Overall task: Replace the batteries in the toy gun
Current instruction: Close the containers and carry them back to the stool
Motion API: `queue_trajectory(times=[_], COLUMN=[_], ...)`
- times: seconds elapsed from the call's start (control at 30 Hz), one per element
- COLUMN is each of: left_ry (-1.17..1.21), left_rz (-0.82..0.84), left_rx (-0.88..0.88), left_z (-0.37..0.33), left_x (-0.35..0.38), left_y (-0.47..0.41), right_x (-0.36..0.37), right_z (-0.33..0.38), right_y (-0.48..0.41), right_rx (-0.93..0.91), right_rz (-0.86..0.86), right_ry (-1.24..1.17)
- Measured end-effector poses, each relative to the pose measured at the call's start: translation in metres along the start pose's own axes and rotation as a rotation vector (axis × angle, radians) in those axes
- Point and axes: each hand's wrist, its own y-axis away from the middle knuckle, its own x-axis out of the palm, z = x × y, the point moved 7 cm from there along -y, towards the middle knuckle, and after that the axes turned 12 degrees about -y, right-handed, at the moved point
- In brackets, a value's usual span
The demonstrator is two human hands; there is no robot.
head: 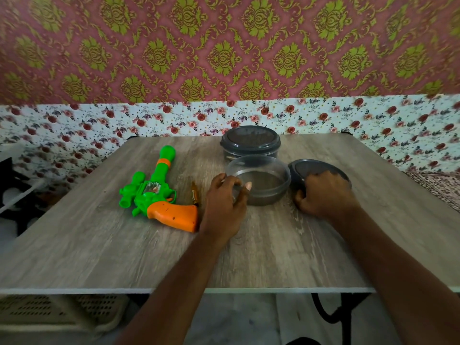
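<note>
A green toy gun [154, 188] with an orange grip lies flat on the wooden table [124, 245], left of centre, barrel pointing away. A small brown screwdriver [195, 195] lies just right of it. My left hand [225, 207] grips the near left rim of an open clear round container [263, 180], thumb over the edge. My right hand [323, 195] holds the container's dark grey lid [316, 168], which lies on the table to the right. The open container looks empty; no batteries show.
A second round container [250, 143] with its dark lid on stands behind the open one. A floral cloth hangs behind the table. Below the near table edge are a beige basket [62, 312] and a black table leg [331, 317].
</note>
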Motion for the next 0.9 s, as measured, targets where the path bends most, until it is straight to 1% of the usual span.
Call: queue_trajectory(times=[0.07, 0.13, 0.23, 0.33, 0.4, 0.47, 0.5, 0.57, 0.6, 0.7, 0.77, 0.83, 0.9], left_ry=[0.013, 0.015, 0.004, 0.001, 0.007, 0.004, 0.003, 0.001, -0.002, 0.015, 0.029, 0.03, 0.027], left_rz=[0.001, 0.002, 0.0, 0.016, 0.014, 0.018, 0.027, 0.05, 0.056, 0.077, 0.064, 0.046, 0.035], left_rx=[-0.003, 0.005, 0.016, 0.014, 0.014, 0.014, 0.012, 0.016, 0.024, 0.013, -0.016, -0.024, -0.014], left_z=[-0.001, -0.004, -0.002, 0.0, 0.0, 0.001, 0.001, 0.001, 0.0, -0.001, -0.002, -0.004, -0.006], left_x=[-0.001, -0.003, -0.001, 0.004, 0.004, 0.004, 0.005, 0.006, 0.006, 0.005, 0.002, -0.001, -0.004], left_y=[0.001, 0.001, 0.0, -0.001, 0.0, 0.0, 0.0, -0.001, 0.0, 0.0, 0.002, 0.002, 0.003], right_x=[-0.004, -0.01, -0.013, -0.015, -0.015, -0.017, -0.019, -0.022, -0.022, -0.014, -0.008, -0.004, -0.002], right_z=[-0.004, -0.012, -0.017, -0.016, -0.017, -0.017, -0.014, -0.002, 0.007, 0.033, 0.043, 0.047, 0.047], right_y=[0.004, 0.007, 0.011, 0.012, 0.012, 0.013, 0.016, 0.024, 0.028, 0.032, 0.034, 0.033, 0.031], right_rx=[-0.008, 0.021, 0.067, 0.05, 0.031, -0.04, -0.105, -0.287, -0.385, -0.621, -0.713, -0.743, -0.729], right_rz=[-0.059, -0.171, -0.295, -0.445, -0.515, -0.608, -0.678, -0.8, -0.825, -0.771, -0.72, -0.657, -0.607], right_ry=[0.026, 0.02, -0.068, -0.148, -0.174, -0.193, -0.191, -0.178, -0.167, -0.127, -0.111, -0.143, -0.215])
